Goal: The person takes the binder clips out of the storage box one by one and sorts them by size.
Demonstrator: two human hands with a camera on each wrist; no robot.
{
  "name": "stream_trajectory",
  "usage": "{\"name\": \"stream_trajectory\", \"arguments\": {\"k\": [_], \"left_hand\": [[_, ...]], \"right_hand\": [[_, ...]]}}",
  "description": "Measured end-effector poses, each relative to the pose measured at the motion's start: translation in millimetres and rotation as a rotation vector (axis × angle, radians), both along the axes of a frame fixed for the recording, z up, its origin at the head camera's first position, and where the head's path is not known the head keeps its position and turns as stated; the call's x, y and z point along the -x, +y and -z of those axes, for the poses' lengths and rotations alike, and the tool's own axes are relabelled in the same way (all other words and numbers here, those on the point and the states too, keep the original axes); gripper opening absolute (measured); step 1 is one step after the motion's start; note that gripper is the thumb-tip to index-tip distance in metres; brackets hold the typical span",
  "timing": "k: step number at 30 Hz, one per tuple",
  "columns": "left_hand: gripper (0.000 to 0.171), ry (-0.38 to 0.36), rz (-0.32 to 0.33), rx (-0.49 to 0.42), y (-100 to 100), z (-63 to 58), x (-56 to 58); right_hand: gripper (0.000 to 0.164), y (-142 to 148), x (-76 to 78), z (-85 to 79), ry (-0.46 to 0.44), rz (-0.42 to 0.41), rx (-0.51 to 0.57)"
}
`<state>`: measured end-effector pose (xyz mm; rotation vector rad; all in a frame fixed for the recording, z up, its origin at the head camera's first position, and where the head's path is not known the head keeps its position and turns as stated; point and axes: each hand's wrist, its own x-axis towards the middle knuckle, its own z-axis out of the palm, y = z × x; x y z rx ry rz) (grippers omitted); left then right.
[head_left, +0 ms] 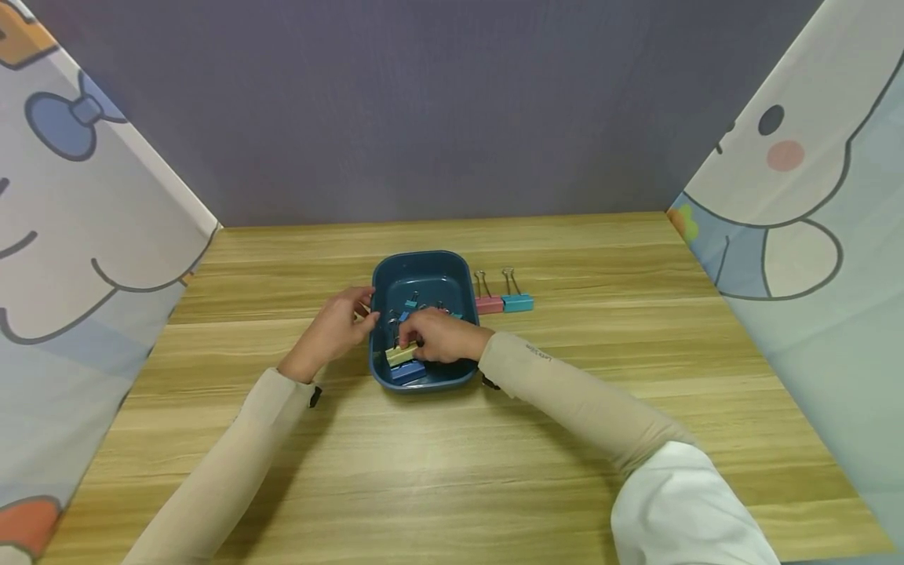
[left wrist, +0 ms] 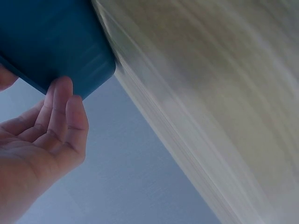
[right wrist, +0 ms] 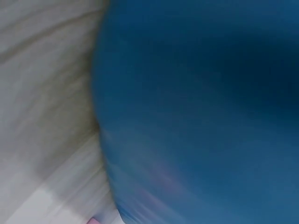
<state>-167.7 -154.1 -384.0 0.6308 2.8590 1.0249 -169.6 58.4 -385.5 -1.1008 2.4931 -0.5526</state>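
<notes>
A dark blue rectangular bin (head_left: pixel 424 386) holds several binder clips. Inside it, my right hand (head_left: pixel 446 336) reaches down and pinches a yellow binder clip (head_left: pixel 401 355) between thumb and fingers. A blue binder clip (head_left: pixel 408 372) lies just below that one, by the bin's near end. Smaller blue and teal clips are partly hidden by the hand. My left hand (head_left: pixel 340 331) is at the bin's left side, its relaxed fingers (left wrist: pixel 60 100) against the outer wall in the left wrist view. The bin's outer wall (right wrist: pixel 187 116) fills most of the right wrist view, hiding the right hand there.
Right of the bin, a pink binder clip (head_left: pixel 489 305) and a teal binder clip (head_left: pixel 518 303) lie side by side on the wood-grain table (head_left: pixel 438 471), handles pointing away. A grey-purple panel (head_left: pixel 452 110) stands behind the table, with cartoon-printed cloth at both sides.
</notes>
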Motion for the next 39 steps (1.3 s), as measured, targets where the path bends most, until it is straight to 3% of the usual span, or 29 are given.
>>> {"name": "stream_trajectory", "arguments": {"k": [17, 27, 39], "left_hand": [[0.047, -0.008, -0.006, 0.001, 1, 0.5, 0.1], [0.046, 0.015, 0.004, -0.010, 0, 0.3, 0.3], [0.046, 0.038, 0.011, -0.013, 1, 1.7, -1.0]], "right_hand": [[0.015, 18, 0.5, -11.6, 0.079, 0.018, 0.144], [0.015, 43, 0.8, -27.7, 0.083, 0.078, 0.192], [0.014, 82, 0.1, -34.9, 0.134, 0.130, 0.280]]}}
